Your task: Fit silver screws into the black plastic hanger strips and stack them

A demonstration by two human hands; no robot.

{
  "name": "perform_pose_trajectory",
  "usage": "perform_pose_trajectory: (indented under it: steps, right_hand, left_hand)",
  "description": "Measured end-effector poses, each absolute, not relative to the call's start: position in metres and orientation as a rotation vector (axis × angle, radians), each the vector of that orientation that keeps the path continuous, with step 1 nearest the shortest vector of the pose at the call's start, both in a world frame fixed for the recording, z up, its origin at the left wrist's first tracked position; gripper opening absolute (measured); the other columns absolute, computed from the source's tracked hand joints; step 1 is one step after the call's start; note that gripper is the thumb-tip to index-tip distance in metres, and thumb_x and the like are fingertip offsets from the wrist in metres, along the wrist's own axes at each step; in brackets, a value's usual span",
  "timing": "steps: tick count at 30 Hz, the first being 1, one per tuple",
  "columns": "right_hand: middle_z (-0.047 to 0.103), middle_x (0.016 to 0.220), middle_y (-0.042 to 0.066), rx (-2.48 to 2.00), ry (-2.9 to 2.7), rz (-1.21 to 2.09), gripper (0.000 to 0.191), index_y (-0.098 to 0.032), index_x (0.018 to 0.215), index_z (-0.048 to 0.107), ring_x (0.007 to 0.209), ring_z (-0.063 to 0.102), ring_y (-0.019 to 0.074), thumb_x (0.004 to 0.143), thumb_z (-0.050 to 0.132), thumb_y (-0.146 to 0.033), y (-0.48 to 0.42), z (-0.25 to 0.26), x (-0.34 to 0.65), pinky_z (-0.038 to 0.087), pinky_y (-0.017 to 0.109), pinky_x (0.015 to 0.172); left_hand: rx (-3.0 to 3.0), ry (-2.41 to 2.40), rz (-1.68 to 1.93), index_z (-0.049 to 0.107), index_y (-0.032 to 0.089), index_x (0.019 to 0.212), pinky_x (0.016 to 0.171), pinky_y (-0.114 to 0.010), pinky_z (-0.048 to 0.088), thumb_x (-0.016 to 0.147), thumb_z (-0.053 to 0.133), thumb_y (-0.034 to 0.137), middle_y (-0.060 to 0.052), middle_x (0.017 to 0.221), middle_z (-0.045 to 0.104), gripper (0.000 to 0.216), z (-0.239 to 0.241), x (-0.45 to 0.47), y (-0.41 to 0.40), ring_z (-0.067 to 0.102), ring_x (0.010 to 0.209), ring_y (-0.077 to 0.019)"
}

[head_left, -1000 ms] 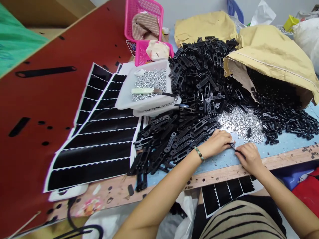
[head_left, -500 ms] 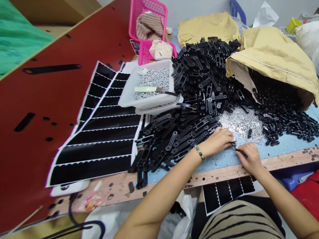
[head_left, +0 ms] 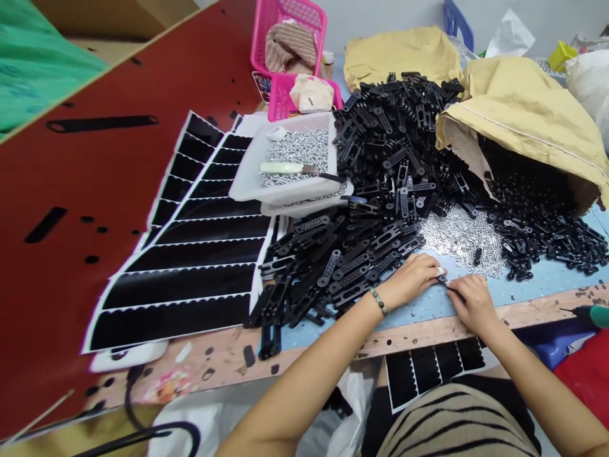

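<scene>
My left hand (head_left: 419,276), with a beaded bracelet and a white wrap on a finger, pinches a small black plastic part (head_left: 442,278) over the blue table top. Just to its right, my right hand (head_left: 472,301) has its fingers closed near the same spot, on a thin dark piece (head_left: 455,294) mostly hidden by the fingers. The fingertips of both hands nearly meet. Beyond them lies a heap of small silver metal pins (head_left: 464,238). Long black plastic links (head_left: 349,270) are piled left of my left hand.
White tubs (head_left: 245,174) hold silver pins and a pale-handled tool (head_left: 285,168). Black sticker sheets (head_left: 190,254) lie at the left. A paper sack (head_left: 528,101) spills small black parts (head_left: 547,238). A green-handled, thin-tipped tool (head_left: 599,315) shows at the right edge. Pink baskets (head_left: 285,95) stand behind.
The view has shifted slightly. My hands have stayed close together, and less of the dark piece shows at my right hand. The green-handled tool has come into view at the right edge.
</scene>
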State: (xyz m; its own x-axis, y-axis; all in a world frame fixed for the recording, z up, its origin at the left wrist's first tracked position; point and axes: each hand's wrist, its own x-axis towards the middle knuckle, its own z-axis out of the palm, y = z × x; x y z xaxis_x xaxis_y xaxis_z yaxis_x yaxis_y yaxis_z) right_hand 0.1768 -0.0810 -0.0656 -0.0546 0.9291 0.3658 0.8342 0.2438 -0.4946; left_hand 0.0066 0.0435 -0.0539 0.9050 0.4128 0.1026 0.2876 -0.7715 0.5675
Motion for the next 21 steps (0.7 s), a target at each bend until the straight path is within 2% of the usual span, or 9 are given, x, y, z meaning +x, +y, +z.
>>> perform_pose_trajectory:
  steps: [6,11,15,21]
  right_hand:
    - [0.063,0.080,0.005,-1.549,-1.831,0.232,0.008,-0.020,0.090,0.059,0.078,0.054,0.0209,0.089,0.051,-0.020,-0.083,-0.066,0.177,0.041,0.037,0.073]
    - [0.062,0.081,0.006,-1.535,-1.813,0.172,0.014,-0.020,0.101,0.058,0.078,0.054,0.0212,0.090,0.050,-0.021,-0.084,-0.066,0.176,0.042,0.037,0.071]
    - [0.061,0.078,0.005,-1.562,-1.925,0.137,0.011,-0.020,0.093,0.060,0.077,0.052,0.0214,0.089,0.050,-0.020,-0.085,-0.069,0.174,0.040,0.038,0.074]
    - [0.064,0.078,0.004,-1.603,-1.941,0.112,0.009,-0.020,0.088,0.060,0.078,0.054,0.0204,0.088,0.052,-0.017,-0.085,-0.066,0.174,0.038,0.039,0.079]
  left_hand:
    - [2.534,0.581,0.283,0.062,0.021,0.107,0.087,-0.033,0.035,0.091,0.056,0.021,-0.004,0.101,0.063,0.018,-0.042,0.008,0.035,0.054,0.098,-0.0185]
    - [2.632,0.464,0.240,0.062,0.020,0.098,0.087,-0.035,0.031,0.090,0.054,0.015,-0.003,0.097,0.063,0.013,-0.022,0.017,0.044,0.053,0.096,-0.0188]
    - [2.642,0.422,0.192,0.063,0.020,0.088,0.085,-0.032,0.032,0.090,0.054,0.014,-0.002,0.089,0.063,0.010,-0.023,0.018,0.046,0.054,0.092,-0.0175]
    - [2.612,0.525,0.246,0.063,0.020,0.097,0.086,-0.031,0.035,0.090,0.056,0.018,-0.002,0.096,0.063,0.011,-0.041,0.010,0.034,0.055,0.094,-0.0170]
